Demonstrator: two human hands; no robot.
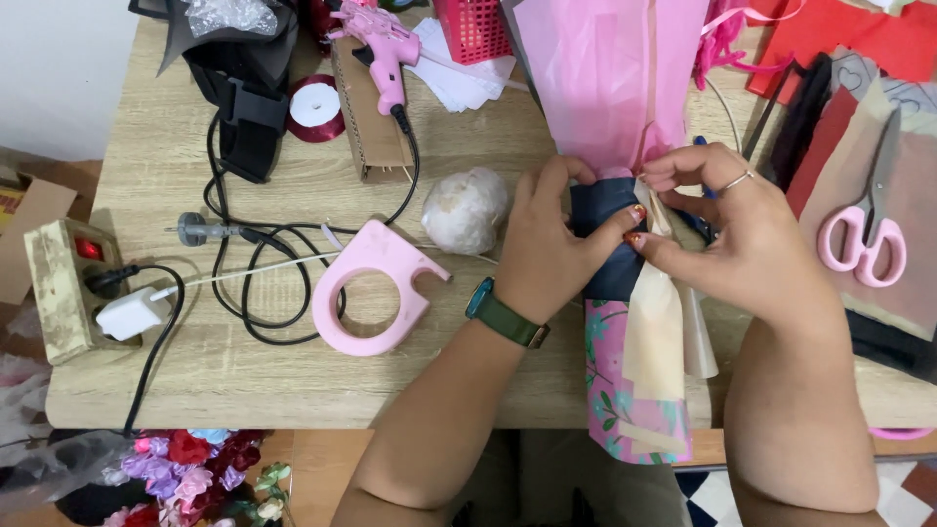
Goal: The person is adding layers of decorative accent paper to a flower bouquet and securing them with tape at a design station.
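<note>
A bouquet wrapped in pink tissue paper (610, 78) lies across the wooden table (244, 371), its stem end toward me. A dark navy band (600, 210) wraps the neck, and floral pink paper (610, 390) with a cream ribbon strip (652, 332) hangs over the table edge. My left hand (547, 249), with a green watch on its wrist, grips the navy band. My right hand (732, 234), wearing a ring, pinches the cream ribbon at the neck. The thumbs of both hands meet at the wrap.
A pink tape dispenser (376, 288) and a white crumpled ball (464, 210) lie left of my hands. A pink glue gun (386, 49) with black cord, a ribbon spool (314, 105), a power strip (63, 288) and pink scissors (869, 234) are also on the table. Artificial flowers (195, 473) sit below the table.
</note>
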